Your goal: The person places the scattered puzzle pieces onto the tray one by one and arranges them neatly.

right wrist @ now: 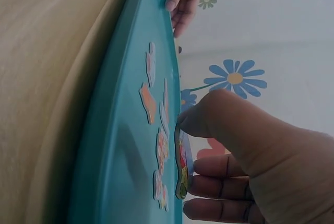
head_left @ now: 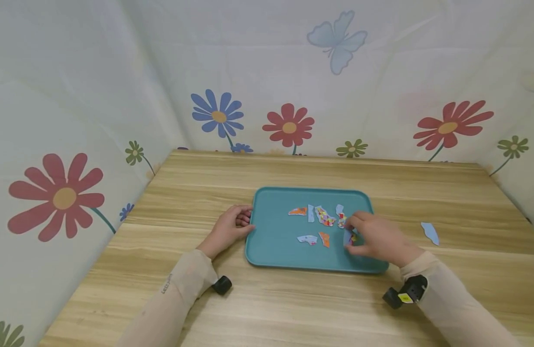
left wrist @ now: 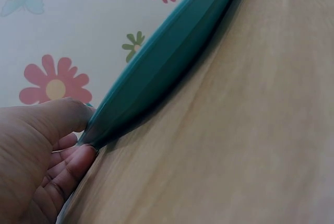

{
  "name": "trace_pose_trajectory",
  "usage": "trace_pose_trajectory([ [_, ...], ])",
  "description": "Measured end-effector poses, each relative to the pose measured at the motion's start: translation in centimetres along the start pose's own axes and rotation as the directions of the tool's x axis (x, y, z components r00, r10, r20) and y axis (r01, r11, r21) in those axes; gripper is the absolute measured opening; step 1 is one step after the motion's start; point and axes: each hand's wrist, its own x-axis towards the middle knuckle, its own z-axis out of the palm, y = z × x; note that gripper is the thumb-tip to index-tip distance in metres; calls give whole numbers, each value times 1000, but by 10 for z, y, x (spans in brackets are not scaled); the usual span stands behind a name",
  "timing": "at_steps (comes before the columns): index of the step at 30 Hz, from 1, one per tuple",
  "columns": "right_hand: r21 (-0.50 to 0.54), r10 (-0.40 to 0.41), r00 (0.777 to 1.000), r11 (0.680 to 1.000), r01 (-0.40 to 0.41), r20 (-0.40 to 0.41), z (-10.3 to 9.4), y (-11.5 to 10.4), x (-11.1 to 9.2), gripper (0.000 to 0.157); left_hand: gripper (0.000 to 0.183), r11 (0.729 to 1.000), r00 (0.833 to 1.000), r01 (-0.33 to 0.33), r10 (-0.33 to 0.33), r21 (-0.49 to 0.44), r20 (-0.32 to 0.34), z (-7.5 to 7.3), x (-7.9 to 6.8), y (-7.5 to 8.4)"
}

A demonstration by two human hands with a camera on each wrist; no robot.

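Observation:
A teal tray (head_left: pixel 273 250) lies on the wooden table. At its left edge my left hand (head_left: pixel 227 230) grips the rim, thumb on top and fingers curled against the side, as the left wrist view shows. Over the tray's right part, my right hand (head_left: pixel 381 238) pinches a puzzle piece (right wrist: pixel 182 164), light blue with colourful patches, between thumb and fingers. The right wrist view shows it raised off the tray. Several flat irregular pieces lie on the tray, among them an orange piece (head_left: pixel 325 239), a pale blue piece (head_left: pixel 308 239) and a multicoloured piece (head_left: pixel 324 217).
A loose light blue piece (head_left: pixel 430 233) lies on the table (head_left: pixel 310 308) to the right of the tray. Behind the table hangs a white cloth (head_left: pixel 249 62) printed with flowers and a butterfly.

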Motion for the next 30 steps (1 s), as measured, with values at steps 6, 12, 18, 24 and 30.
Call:
trace_pose_trajectory([
  [6,8,-14,1000,1000,14,16,8,-3,4,38,51,1000,1000,-1,1,2,1,0,1,-1],
  [12,3,-35,999,999,35,22,13,-7,7,37,51,1000,1000,-1,1,-1,1,-1,0,0],
  [18,1,-63,998,998,63,25,17,-11,10,35,51,1000,1000,-8,8,1,-2,0,0,-1],
  [24,-12,-78,997,997,78,28,21,-13,10,36,51,1000,1000,-8,8,-4,0,0,0,0],
  [30,-33,-93,996,995,93,15,26,-12,10,36,51,1000,1000,-7,7,-5,-1,0,0,0],
])
